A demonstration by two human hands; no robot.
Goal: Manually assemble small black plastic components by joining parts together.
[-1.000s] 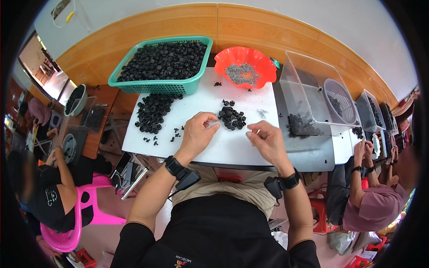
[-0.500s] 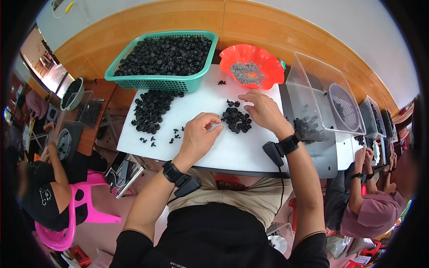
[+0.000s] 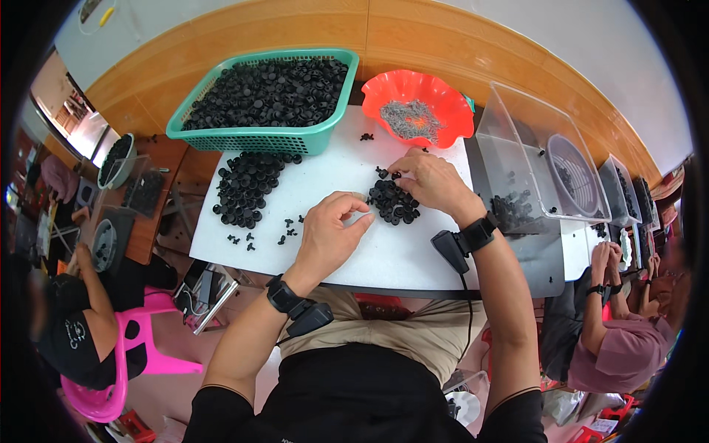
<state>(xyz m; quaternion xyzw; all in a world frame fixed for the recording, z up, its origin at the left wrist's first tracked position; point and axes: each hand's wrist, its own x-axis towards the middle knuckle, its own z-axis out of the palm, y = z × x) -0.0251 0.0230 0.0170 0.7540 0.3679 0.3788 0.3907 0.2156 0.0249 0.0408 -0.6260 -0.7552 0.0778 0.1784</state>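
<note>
Narrowly parted, the thumb and forefinger of our left hand [image 3: 330,232] curved toward each other just left of a small heap [image 3: 394,204] of black caps; we could not tell whether anything tiny lay between them. Our right hand [image 3: 434,183] was palm down at the heap's upper right edge, its fingertips drawn close together among the topmost caps; because the fingers hid the contact, we could not tell whether one was held. The heap lay on our white board [image 3: 413,262], between our two hands. At the board's left we saw a larger heap [image 3: 247,190] of caps, and, between it and our left hand, scattered black bits [image 3: 282,240]. Behind the larger heap stood our green basket [image 3: 325,136], filled with black caps; to its right stood a red bowl [image 3: 459,111] with a wavy rim, containing thin grey pieces [image 3: 410,118]. Right of the board we saw a clear bin [image 3: 509,111] with black parts and a round colander [image 3: 583,188] inside. Both our wrists bore black bands [image 3: 480,232]. One co-worker sat at our left on a pink chair [image 3: 96,399]; another, in a mauve shirt [image 3: 611,358], sat at our right.
</note>
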